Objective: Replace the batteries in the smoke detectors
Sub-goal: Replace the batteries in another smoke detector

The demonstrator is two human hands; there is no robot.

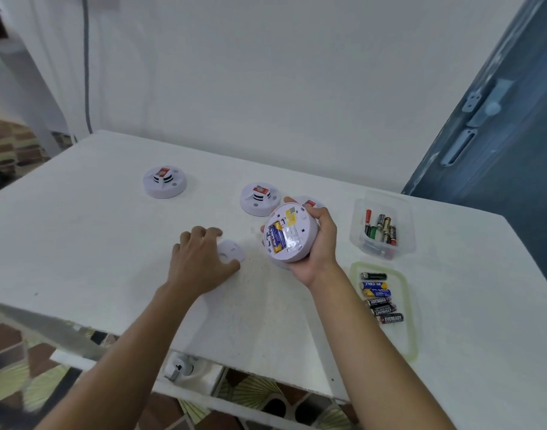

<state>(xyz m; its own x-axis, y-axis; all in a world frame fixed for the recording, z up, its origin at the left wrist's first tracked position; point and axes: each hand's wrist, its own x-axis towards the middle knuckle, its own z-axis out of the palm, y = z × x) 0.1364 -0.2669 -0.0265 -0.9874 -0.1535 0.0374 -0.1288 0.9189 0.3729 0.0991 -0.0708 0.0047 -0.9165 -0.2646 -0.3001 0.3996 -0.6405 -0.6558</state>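
My right hand (320, 246) grips a white round smoke detector (292, 232) above the table, its back turned up toward me. Blue-and-yellow batteries (278, 238) sit in its open compartment. My left hand (200, 259) rests over a white round cover plate (233, 251) lying flat on the table; fingers curl at its left edge, thumb near its lower edge. Three more detectors sit face up: one at the far left (164, 182), one in the middle (259, 198), one mostly hidden behind the held unit (309, 202).
A clear plastic tub (405, 218) at the right holds several upright batteries. In front of it a clear lid with a green rim (411, 333) carries several batteries lying flat. The white table (95, 243) ends close to me; a blue door stands at the right.
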